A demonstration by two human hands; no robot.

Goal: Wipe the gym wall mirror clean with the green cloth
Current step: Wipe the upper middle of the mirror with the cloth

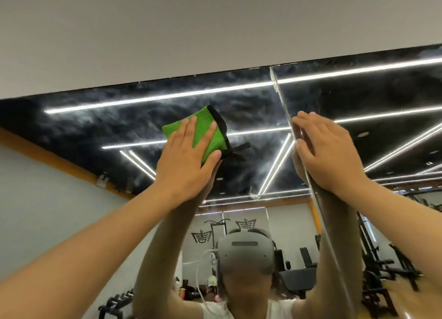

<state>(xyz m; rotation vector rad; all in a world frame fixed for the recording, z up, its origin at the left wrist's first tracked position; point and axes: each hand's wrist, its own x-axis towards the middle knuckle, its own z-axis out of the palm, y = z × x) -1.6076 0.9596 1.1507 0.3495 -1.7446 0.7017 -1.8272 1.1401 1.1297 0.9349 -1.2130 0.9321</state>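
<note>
Green cloth (203, 133), folded, black-edged, pressed flat against mirror (100, 118) under left hand (189, 158). Left fingers spread across cloth, palm low, thumb at cloth's lower right corner; no clenching, only flat pressure. Black tag or loop sticking out just right of that thumb. Right hand (327, 151) empty, laid open against glass, fingertips up, right beside seam (283, 106) between two mirror panels, well right of cloth. Hazy smears on glass above and left of left hand, and between both hands. Bright light strips reflected above and around both hands. Mirror's top edge and pale wall (167, 27) above fingertips. Below wrists, reflected forearms, grey headset (246, 251), and gym benches and racks lower right of right arm; dumbbell rack low under left forearm.
</note>
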